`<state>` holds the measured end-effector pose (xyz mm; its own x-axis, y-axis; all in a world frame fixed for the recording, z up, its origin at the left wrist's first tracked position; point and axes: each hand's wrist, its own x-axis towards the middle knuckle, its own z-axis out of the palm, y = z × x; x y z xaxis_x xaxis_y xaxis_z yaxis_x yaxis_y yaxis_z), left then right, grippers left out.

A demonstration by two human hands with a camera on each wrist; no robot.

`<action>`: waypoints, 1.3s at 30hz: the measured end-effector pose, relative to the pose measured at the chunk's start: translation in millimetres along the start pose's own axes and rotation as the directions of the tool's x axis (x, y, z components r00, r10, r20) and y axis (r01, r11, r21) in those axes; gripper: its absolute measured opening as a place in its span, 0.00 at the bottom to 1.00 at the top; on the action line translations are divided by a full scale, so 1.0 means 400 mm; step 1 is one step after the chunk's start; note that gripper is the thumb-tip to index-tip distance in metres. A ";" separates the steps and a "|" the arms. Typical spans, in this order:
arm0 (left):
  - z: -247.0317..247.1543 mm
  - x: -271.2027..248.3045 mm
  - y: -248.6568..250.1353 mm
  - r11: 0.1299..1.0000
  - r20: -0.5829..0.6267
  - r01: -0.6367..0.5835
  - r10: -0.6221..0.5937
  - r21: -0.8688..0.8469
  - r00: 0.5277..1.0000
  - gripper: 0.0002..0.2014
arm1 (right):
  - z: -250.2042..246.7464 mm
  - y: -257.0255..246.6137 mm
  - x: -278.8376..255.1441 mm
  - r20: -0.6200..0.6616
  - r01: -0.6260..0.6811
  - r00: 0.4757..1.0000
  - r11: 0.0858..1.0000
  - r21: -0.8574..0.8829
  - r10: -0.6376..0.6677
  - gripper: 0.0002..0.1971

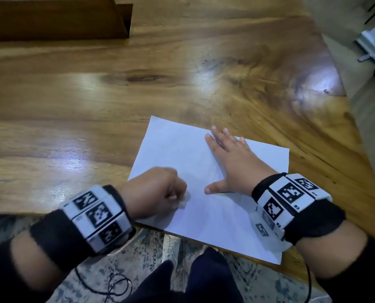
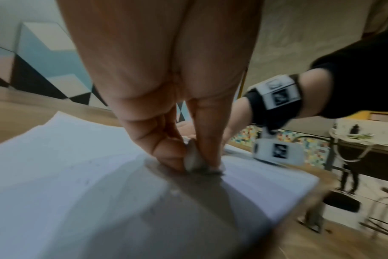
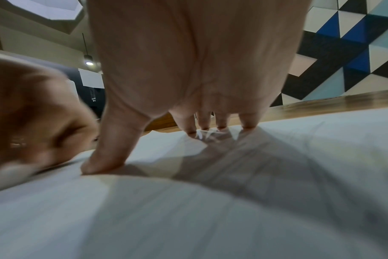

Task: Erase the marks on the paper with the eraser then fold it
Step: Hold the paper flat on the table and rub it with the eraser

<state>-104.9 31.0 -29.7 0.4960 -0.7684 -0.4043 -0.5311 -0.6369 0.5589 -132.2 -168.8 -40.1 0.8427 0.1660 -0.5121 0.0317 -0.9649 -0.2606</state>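
Two hands on one sheet. Left hand pinches the eraser between thumb and fingers, pressing it onto the paper near its left edge. Just right of it, the right hand lies flat, fingers spread, pinning the sheet to the surface. Risk: the paper's near edge overhangs the surface; hard strokes there could buckle or tear it. Remaining marks are too faint to judge.
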 end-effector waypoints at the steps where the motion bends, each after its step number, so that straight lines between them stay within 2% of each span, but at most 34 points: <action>1: 0.004 -0.011 0.000 1.000 0.053 -0.004 0.005 -0.010 0.999 0.04 | 0.000 0.000 -0.001 -0.001 -0.001 1.000 1.000 0.003 0.001 0.61; 3: -0.010 0.012 0.002 1.000 0.041 -0.025 0.024 0.012 0.999 0.01 | 0.001 0.001 -0.001 -0.007 0.001 1.000 1.000 0.000 -0.001 0.61; 6: -0.037 0.085 0.006 0.996 -0.156 0.024 -0.010 0.086 0.988 0.03 | 0.002 0.001 0.001 -0.008 0.004 1.000 1.000 0.002 -0.004 0.61; 8: -0.022 0.087 -0.002 0.996 -0.193 0.028 -0.010 0.090 0.981 0.02 | 0.001 0.001 0.001 -0.002 0.003 1.000 1.000 0.007 -0.003 0.61; 10: 0.010 0.037 -0.012 0.997 -0.105 -0.052 0.057 0.057 0.993 0.03 | 0.001 0.002 0.000 -0.007 0.006 1.000 1.000 0.016 -0.006 0.61; 13: 0.026 -0.022 -0.007 0.996 0.079 -0.094 0.095 -0.012 0.992 0.04 | 0.000 0.001 -0.002 -0.009 0.009 1.000 1.000 0.017 -0.009 0.61; 14: 0.014 -0.013 -0.006 0.994 0.095 -0.111 0.111 -0.004 0.989 0.04 | -0.001 0.000 -0.002 -0.008 0.009 1.000 1.000 0.018 -0.009 0.61; 16: -0.020 0.033 -0.006 0.992 0.022 -0.116 0.115 0.048 0.993 0.04 | -0.001 0.000 -0.002 -0.012 0.008 1.000 1.000 0.015 -0.007 0.61; 18: -0.041 0.068 -0.009 0.995 -0.115 -0.048 0.058 0.089 0.992 0.03 | -0.002 -0.001 -0.002 -0.008 0.005 1.000 1.000 0.012 -0.005 0.61; 20: -0.020 0.050 -0.019 0.997 -0.193 -0.054 0.065 0.063 0.979 0.03 | -0.002 -0.002 -0.002 0.000 0.003 1.000 1.000 0.005 -0.003 0.61; 22: 0.019 -0.013 -0.023 0.994 -0.151 -0.105 0.105 0.003 0.983 0.07 | -0.003 -0.001 -0.002 0.000 0.000 1.000 1.000 0.008 0.000 0.61; 25: 0.030 -0.048 -0.029 0.992 -0.027 -0.072 0.070 -0.104 0.997 0.04 | -0.002 -0.001 -0.001 -0.002 0.003 1.000 1.000 0.009 -0.003 0.60; 27: 0.003 -0.009 -0.030 0.994 -0.066 -0.086 0.081 -0.072 0.994 0.05 | -0.002 -0.002 -0.001 -0.002 0.004 1.000 1.000 0.008 -0.004 0.60; 29: -0.014 0.031 -0.023 0.998 -0.137 -0.042 0.036 -0.041 0.990 0.07 | -0.002 -0.002 -0.002 0.000 0.003 1.000 1.000 0.010 -0.003 0.60; 31: 0.001 0.029 -0.025 0.998 -0.176 -0.042 0.032 -0.049 0.984 0.08 | -0.002 -0.001 -0.001 -0.001 0.004 1.000 1.000 0.007 -0.004 0.60; 33: 0.033 -0.017 -0.020 0.994 -0.102 -0.084 0.076 -0.077 0.992 0.13 | -0.001 -0.002 -0.001 -0.003 0.003 1.000 1.000 0.006 -0.003 0.60; 35: 0.049 -0.044 -0.012 0.987 0.006 -0.071 0.073 -0.142 0.997 0.09 | -0.001 -0.001 -0.001 -0.005 0.001 1.000 1.000 0.004 -0.001 0.60; 36: 0.043 -0.036 -0.009 0.989 0.017 -0.077 0.080 -0.127 0.997 0.07 | -0.001 -0.001 -0.001 -0.005 0.001 1.000 1.000 0.000 -0.001 0.60; 39: -0.008 0.044 0.001 0.997 -0.094 -0.083 0.083 0.004 0.992 0.10 | 0.001 0.000 0.001 -0.007 0.002 1.000 1.000 -0.019 -0.002 0.60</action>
<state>-94.3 17.6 -34.3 0.5123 -0.8095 -0.2870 -0.5731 -0.5711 0.5877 -132.0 -168.5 -40.7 0.8464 0.1667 -0.5057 0.0439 -0.9683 -0.2458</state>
